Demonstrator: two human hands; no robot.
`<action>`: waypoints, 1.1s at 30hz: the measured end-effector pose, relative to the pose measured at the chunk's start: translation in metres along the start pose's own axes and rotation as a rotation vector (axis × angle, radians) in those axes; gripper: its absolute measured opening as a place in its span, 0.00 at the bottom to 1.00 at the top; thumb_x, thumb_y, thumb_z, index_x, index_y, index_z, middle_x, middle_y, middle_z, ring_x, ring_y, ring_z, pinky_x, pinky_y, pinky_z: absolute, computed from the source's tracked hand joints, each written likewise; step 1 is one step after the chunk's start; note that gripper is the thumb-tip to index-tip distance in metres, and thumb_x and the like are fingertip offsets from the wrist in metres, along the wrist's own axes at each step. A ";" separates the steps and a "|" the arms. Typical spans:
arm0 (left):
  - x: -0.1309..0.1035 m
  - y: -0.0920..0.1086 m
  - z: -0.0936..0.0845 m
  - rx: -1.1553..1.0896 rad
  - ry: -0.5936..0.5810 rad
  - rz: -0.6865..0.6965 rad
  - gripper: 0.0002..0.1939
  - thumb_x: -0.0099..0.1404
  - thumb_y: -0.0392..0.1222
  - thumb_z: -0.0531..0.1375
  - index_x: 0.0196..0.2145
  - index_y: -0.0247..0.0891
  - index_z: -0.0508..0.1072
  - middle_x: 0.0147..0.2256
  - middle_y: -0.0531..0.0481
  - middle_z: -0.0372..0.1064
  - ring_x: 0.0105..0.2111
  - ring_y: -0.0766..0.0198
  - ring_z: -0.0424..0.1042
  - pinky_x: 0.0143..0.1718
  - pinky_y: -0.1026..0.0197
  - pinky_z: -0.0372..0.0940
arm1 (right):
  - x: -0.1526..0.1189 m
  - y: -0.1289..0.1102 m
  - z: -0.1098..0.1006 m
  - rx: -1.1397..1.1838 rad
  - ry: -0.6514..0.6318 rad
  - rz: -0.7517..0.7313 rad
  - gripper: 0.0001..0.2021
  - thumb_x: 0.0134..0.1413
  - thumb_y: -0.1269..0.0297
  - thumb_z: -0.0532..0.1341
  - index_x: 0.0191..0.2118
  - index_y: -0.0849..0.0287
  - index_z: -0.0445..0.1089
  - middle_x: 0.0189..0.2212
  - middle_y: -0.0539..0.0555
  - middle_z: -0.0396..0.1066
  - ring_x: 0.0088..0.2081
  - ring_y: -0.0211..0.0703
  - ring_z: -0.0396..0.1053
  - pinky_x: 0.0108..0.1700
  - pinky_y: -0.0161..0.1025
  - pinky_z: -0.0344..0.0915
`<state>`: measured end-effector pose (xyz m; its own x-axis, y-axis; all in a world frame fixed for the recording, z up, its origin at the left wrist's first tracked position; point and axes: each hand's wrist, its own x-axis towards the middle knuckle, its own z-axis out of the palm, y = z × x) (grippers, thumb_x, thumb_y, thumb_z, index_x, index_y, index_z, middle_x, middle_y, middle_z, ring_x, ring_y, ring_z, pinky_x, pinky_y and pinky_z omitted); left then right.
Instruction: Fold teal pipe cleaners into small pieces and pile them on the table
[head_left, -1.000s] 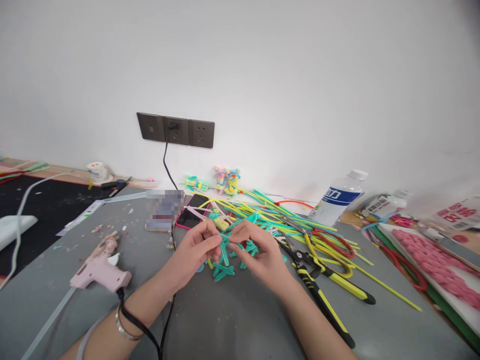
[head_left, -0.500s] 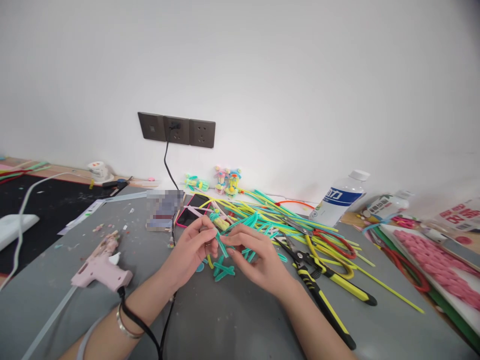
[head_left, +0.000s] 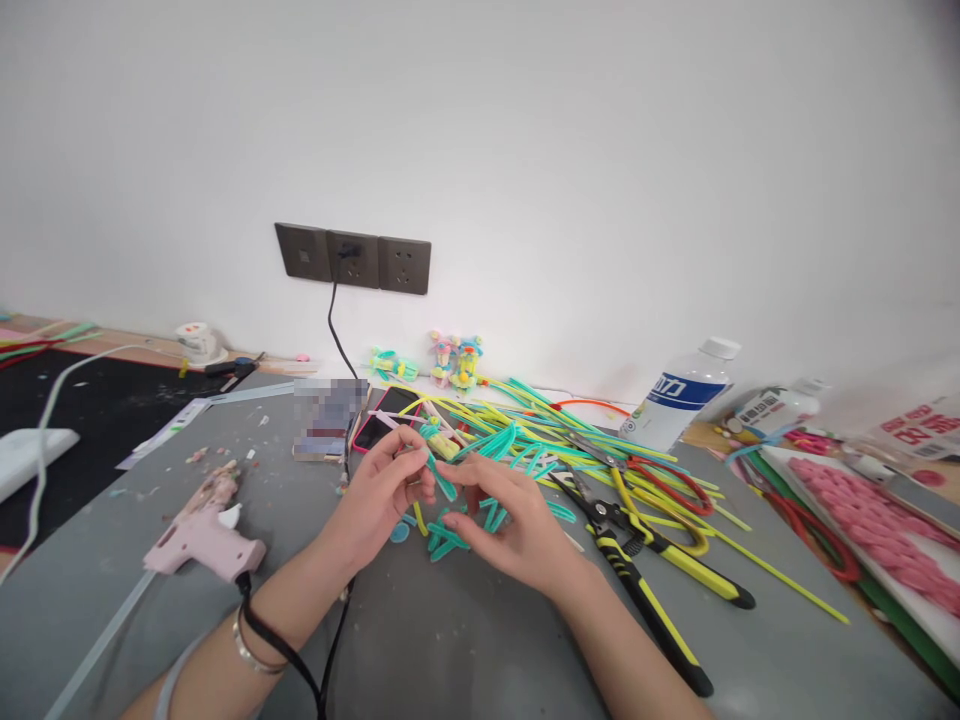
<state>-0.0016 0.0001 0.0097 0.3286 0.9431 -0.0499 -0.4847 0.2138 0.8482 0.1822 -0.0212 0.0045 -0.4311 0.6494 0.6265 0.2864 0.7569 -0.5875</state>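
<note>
Your left hand (head_left: pixel 386 500) pinches a turquoise strip (head_left: pixel 444 484); your right hand (head_left: pixel 517 515) has thumb and index spread, index right by the strip, contact unclear. Strip looks folded, so probably mid-shaping. Two small figures (head_left: pixel 467 366) by the wall (head_left: pixel 600 180) look finished; turquoise pieces (head_left: pixel 448 545) and long stems (head_left: pixel 540 417) lie loose. Your room is toward you over the grey tabletop (head_left: pixel 465 640), near edge out of view; pliers (head_left: pixel 615 518) bound you right, glue gun (head_left: pixel 206 545) left.
</note>
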 end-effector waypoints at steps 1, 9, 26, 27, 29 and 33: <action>0.000 0.000 0.000 0.003 -0.008 0.000 0.15 0.57 0.46 0.72 0.28 0.38 0.70 0.19 0.57 0.70 0.20 0.72 0.67 0.24 0.72 0.68 | 0.000 0.000 0.001 -0.008 0.006 0.000 0.14 0.62 0.72 0.62 0.52 0.59 0.69 0.32 0.54 0.71 0.28 0.39 0.68 0.31 0.35 0.65; 0.001 -0.001 0.001 0.037 -0.046 -0.036 0.15 0.56 0.47 0.73 0.32 0.37 0.74 0.22 0.55 0.74 0.23 0.70 0.71 0.26 0.70 0.70 | 0.003 0.006 -0.003 -0.036 0.173 0.004 0.06 0.64 0.69 0.62 0.44 0.57 0.76 0.27 0.53 0.73 0.27 0.41 0.68 0.29 0.36 0.66; -0.005 0.001 -0.002 0.381 0.021 0.395 0.04 0.56 0.40 0.72 0.27 0.38 0.83 0.22 0.50 0.79 0.23 0.63 0.78 0.28 0.66 0.73 | 0.002 -0.001 -0.009 0.312 0.220 0.212 0.07 0.63 0.65 0.63 0.40 0.54 0.81 0.25 0.52 0.76 0.25 0.39 0.71 0.29 0.35 0.66; -0.006 0.001 -0.002 0.386 0.021 0.396 0.05 0.56 0.40 0.72 0.27 0.38 0.82 0.23 0.50 0.79 0.23 0.63 0.78 0.28 0.66 0.74 | 0.001 -0.001 -0.008 0.325 0.212 0.224 0.07 0.63 0.65 0.63 0.40 0.55 0.81 0.24 0.52 0.76 0.25 0.39 0.71 0.28 0.35 0.66; -0.006 0.000 -0.002 0.392 0.018 0.393 0.06 0.57 0.42 0.71 0.27 0.37 0.81 0.23 0.50 0.79 0.24 0.63 0.78 0.29 0.66 0.74 | 0.001 -0.001 -0.007 0.356 0.199 0.253 0.07 0.63 0.63 0.63 0.39 0.55 0.80 0.24 0.52 0.76 0.26 0.39 0.71 0.28 0.35 0.65; -0.005 0.000 -0.001 0.390 0.023 0.358 0.09 0.60 0.46 0.69 0.29 0.38 0.79 0.24 0.51 0.77 0.24 0.65 0.76 0.28 0.66 0.73 | 0.002 0.002 -0.005 0.416 0.247 0.328 0.06 0.60 0.60 0.66 0.35 0.56 0.78 0.25 0.51 0.75 0.25 0.38 0.71 0.27 0.34 0.65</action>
<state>-0.0040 -0.0047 0.0092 0.1775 0.9460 0.2713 -0.2245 -0.2295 0.9470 0.1860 -0.0185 0.0070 -0.1502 0.8806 0.4494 -0.0100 0.4532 -0.8914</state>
